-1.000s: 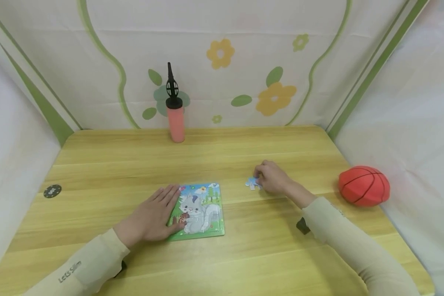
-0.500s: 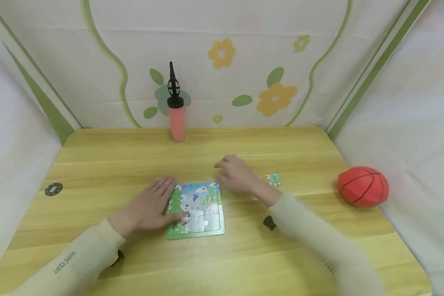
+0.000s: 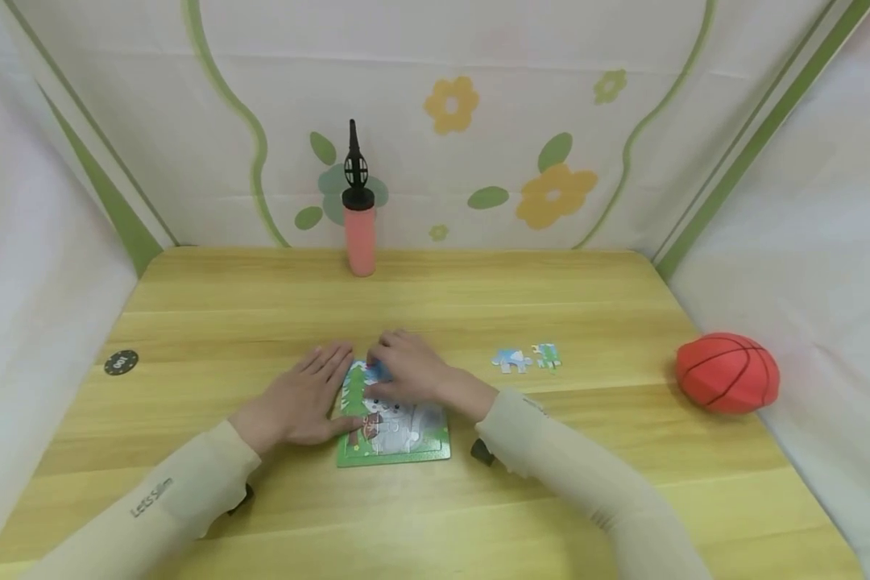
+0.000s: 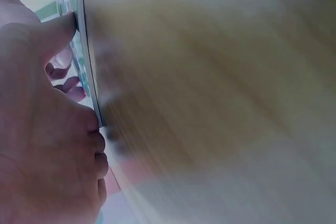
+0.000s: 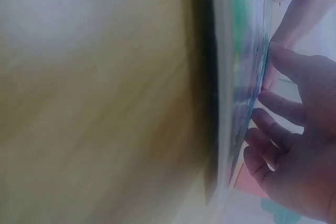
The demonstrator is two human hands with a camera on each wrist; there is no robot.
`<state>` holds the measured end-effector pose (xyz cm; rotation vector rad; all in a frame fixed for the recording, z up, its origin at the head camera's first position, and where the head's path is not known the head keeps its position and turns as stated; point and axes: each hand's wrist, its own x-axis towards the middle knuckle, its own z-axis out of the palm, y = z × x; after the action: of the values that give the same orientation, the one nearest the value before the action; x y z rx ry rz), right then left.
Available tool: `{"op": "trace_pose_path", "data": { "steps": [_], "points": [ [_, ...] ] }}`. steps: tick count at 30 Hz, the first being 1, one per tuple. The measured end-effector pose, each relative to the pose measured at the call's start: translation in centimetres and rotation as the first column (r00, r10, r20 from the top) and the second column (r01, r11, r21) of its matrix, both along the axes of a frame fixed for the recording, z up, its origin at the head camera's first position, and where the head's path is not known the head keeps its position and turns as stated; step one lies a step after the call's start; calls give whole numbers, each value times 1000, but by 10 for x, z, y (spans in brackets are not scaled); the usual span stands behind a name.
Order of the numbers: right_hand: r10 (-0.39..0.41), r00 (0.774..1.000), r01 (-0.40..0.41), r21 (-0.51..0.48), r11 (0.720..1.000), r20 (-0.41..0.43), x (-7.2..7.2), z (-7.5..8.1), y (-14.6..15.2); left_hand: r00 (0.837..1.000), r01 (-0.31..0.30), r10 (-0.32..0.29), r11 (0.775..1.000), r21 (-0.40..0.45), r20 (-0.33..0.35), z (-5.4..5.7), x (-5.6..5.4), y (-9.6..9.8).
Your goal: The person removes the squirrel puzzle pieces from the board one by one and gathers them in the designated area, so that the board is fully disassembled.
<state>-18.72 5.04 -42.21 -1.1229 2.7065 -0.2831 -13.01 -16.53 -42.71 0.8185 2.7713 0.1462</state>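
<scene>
My left hand [image 3: 300, 396] lies flat at the left edge of the jigsaw puzzle [image 3: 399, 457], fingers straight and thumb resting on its lower left. The puzzle is a square board with a green border and a grey squirrel picture. Over its upper part, my right hand [image 3: 409, 370] has bent fingers and a thumb around a blue puzzle piece [image 3: 379, 371], mostly hidden under the hand. In the right wrist view, the right fingertips [image 5: 265, 98] are right at the board's face. Two loose pieces, a blue one [image 3: 512, 360] and a green one [image 3: 547, 355], lie to the right.
A pink hand pump [image 3: 360, 238] with a black nozzle stands at the back of the wooden table [image 3: 261, 298]. At the right edge is a dented red ball [image 3: 727, 373] with basketball lines. A black chip [image 3: 121, 362] marked 100 lies far left.
My right hand has moved left from the loose pieces to the upper part of the puzzle, uncovering those two pieces. My left hand has stayed at the board's left edge.
</scene>
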Motion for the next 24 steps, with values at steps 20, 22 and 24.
{"op": "trace_pose_path", "data": {
  "steps": [20,22,24],
  "points": [
    [-111,994,111,46,993,-3,8,4,-18,1000,-11,11,1000,-27,11,4,-2,2],
    [-104,995,103,49,993,11,9,6,-16,1000,-11,12,1000,-27,10,3,-2,2],
    [-105,994,104,54,993,16,10,7,-15,1000,-12,13,1000,-26,12,3,-1,3]
  ]
}}
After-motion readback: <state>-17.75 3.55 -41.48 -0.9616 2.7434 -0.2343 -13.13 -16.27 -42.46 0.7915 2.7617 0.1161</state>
